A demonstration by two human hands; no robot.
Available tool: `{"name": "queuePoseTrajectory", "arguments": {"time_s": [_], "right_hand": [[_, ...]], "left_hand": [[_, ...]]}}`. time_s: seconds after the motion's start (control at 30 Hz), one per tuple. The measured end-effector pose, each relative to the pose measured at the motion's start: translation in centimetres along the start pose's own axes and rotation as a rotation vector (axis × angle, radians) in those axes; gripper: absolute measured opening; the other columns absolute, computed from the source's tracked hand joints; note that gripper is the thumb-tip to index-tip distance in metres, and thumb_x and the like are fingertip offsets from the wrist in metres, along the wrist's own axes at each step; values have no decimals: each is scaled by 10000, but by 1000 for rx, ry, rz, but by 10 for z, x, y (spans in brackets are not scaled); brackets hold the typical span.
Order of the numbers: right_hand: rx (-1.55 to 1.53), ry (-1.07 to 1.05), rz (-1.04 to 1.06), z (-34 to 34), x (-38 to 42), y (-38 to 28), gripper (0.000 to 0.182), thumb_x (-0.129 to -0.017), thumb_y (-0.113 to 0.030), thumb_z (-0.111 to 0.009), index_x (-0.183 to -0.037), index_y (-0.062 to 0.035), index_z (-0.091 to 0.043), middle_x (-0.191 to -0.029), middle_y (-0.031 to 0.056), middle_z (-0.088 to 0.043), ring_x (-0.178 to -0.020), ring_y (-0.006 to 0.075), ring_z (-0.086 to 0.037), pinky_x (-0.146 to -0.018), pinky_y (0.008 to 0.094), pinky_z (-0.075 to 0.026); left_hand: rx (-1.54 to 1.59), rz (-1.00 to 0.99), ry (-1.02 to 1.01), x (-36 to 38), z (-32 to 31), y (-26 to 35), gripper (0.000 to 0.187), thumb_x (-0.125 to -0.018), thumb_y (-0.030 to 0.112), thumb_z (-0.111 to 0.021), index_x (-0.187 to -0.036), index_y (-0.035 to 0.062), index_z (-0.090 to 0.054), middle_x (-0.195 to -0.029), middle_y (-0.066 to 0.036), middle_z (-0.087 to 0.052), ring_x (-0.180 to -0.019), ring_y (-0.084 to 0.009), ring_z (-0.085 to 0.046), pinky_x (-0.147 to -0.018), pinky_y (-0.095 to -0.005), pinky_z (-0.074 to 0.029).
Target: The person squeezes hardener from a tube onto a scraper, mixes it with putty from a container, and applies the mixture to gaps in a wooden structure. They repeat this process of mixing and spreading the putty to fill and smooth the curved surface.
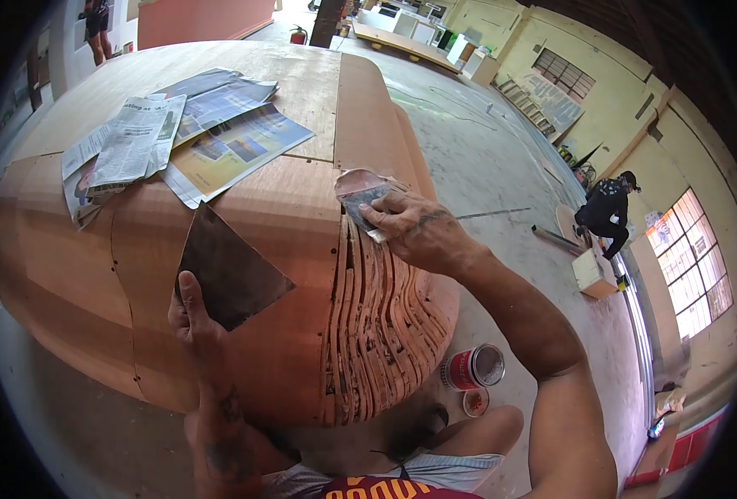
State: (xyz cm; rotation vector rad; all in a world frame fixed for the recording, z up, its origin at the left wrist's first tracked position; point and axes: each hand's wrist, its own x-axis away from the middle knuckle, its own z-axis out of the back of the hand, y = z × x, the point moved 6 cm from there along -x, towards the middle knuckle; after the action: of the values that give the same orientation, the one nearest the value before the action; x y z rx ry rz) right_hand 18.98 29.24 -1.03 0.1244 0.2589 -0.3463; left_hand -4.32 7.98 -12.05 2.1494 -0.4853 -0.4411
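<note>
My left hand [195,314] holds a dark square plate [231,270] by its lower left edge, thumb on its face, in front of the curved wooden body [156,249]. Between the fingers and thumb of my right hand [406,223] is a flat grey scraper [360,200], at the top of the slatted section near the seam. Pinkish material shows around the scraper's upper edge. Below my right hand, curved wooden strips [377,333] with gaps and dark spots between them run down the body.
Newspapers [144,137] lie on top of the wooden body. On the floor at right stand an open can [472,367] and its lid [475,402]. Farther off, a person [608,208] in dark clothes sits by a box [594,274]. Another person's legs [98,37] show at top left.
</note>
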Motion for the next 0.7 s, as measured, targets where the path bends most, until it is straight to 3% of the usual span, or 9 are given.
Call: {"name": "queuePoseTrajectory", "arguments": {"time_s": [0.27,0.4,0.47,0.5,0.6,0.63,0.7], "right_hand": [[194,79,-29,0,55,-46,421,-931,-200,-676,-1329,-65,-680,-1250,110,-675,-1018,272,-666,-917,370,-550],[155,152,-2,-3,90,-70,428,-889,-201,-719,-1298,-77,-696,-1184,120,-701,-979,277,-682,-877,367,-568],[116,151,20,10,100,-80,435,-878,-200,-734,-1298,-91,-699,-1141,112,-721,-944,281,-697,-863,376,-577],[-12,167,-42,22,100,-79,417,-887,-158,-721,-1303,-164,-713,-1082,103,-745,-885,258,-717,-818,386,-595],[-161,108,-264,62,80,-68,427,-902,-103,-671,-1306,-233,-719,-1045,100,-751,-873,247,-730,-785,399,-605],[-228,186,-263,69,70,-55,483,-901,-39,-610,-1322,-255,-706,-1025,100,-743,-877,229,-731,-772,393,-607],[-214,124,-296,77,38,-33,426,-906,-52,-613,-1306,-165,-706,-1107,139,-746,-903,271,-735,-820,398,-603]], "left_hand": [[51,-3,-28,10,-13,9,365,-1105,321,-553,-1084,-4,-716,-961,24,-685,-841,-45,-564,-788,-218,-449],[-38,6,-72,4,9,-7,440,-1081,369,-585,-1208,-43,-670,-1152,-79,-702,-1002,-148,-672,-892,-294,-556],[-62,19,-40,8,9,-6,447,-1084,369,-581,-1217,-49,-664,-1156,-74,-692,-1010,-135,-651,-898,-288,-538],[-85,12,-20,10,8,-4,445,-1085,373,-579,-1212,-46,-664,-1156,-70,-686,-1010,-130,-642,-899,-288,-530],[-96,3,-16,13,1,2,435,-1088,380,-571,-1187,-32,-670,-1142,-55,-677,-1005,-116,-624,-901,-280,-510],[-59,8,-56,14,-4,5,427,-1090,380,-567,-1174,-25,-675,-1129,-49,-679,-1000,-110,-623,-901,-274,-506],[-11,2,-115,12,-9,7,412,-1096,377,-557,-1145,-12,-684,-1094,-33,-682,-980,-96,-617,-894,-263,-496]]}}
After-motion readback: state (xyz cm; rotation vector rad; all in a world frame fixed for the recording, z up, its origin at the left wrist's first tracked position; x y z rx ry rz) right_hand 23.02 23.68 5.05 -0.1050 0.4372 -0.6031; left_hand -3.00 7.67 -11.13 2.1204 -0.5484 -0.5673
